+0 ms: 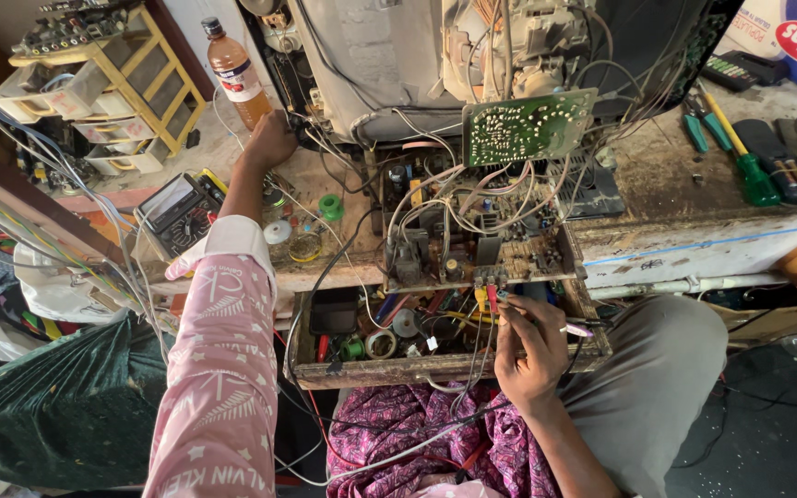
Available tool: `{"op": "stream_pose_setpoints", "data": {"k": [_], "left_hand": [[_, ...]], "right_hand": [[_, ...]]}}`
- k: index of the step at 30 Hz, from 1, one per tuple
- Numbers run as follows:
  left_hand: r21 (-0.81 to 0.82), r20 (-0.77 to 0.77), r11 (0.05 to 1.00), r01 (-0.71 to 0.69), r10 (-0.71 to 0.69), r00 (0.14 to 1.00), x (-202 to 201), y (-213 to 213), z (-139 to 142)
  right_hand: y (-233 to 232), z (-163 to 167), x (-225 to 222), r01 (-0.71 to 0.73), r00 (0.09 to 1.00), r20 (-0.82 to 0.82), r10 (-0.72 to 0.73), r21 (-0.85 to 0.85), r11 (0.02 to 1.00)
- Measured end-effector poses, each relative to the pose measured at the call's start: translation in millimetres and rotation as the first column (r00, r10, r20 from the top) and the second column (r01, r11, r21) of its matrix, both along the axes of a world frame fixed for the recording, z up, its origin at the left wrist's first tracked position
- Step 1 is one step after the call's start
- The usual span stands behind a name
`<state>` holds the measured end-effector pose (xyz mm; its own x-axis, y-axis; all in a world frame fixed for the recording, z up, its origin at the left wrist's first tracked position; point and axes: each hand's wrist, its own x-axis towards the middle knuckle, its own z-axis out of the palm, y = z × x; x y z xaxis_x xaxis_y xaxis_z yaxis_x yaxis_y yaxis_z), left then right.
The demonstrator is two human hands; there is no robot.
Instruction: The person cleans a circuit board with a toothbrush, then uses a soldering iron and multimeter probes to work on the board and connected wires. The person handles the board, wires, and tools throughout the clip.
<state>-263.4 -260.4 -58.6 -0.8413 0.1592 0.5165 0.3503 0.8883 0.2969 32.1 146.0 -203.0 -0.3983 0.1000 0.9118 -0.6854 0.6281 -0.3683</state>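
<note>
My left hand (269, 140) reaches far across the workbench, fingers closed among dark cables at the base of an opened television chassis (398, 65). The sleeve on that arm is pink and patterned. My right hand (529, 346) hovers over an open wooden drawer (343, 372), pinching a thin red-tipped probe (492, 297) against the front edge of a large brown circuit board (472, 240). A small green circuit board (528, 124) hangs upright on wires above it.
A multimeter (182, 214) lies left of my left arm. A brown bottle (237, 74) stands behind it. Green-handled screwdrivers and pliers (731, 138) lie at the right. A yellow rack of drawers (113, 92) stands at the far left. Solder spools sit on the bench.
</note>
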Motion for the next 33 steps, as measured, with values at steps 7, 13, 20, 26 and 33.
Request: {"op": "stream_pose_setpoints", "data": {"k": [7,13,20,26,33], "left_hand": [[-0.017,-0.003,1.000,0.007,-0.007,1.000,-0.7,-0.7,-0.2],[0.008,0.029,1.000,-0.003,0.003,1.000,1.1,0.6,1.6],[-0.029,0.015,0.999,-0.013,0.014,1.000,-2.4,-1.0,-0.1],[-0.013,0.006,1.000,-0.002,0.002,1.000,-2.6,-1.1,-0.3],[0.001,0.035,1.000,-0.023,0.023,0.999,-0.5,-0.6,0.8]], "right_hand": [[0.1,-2.9,-1.1,-0.002,1.000,0.002,0.002,0.001,1.000],[0.7,-7.7,-3.8,-0.005,1.000,-0.008,0.005,-0.005,1.000],[1.5,-6.5,-2.7,0.002,1.000,0.007,-0.002,0.004,1.000],[0.7,-2.5,-0.6,-0.009,1.000,0.009,0.009,-0.001,1.000],[0.4,-1.6,0.2,0.001,1.000,0.014,-0.001,0.004,1.000]]}}
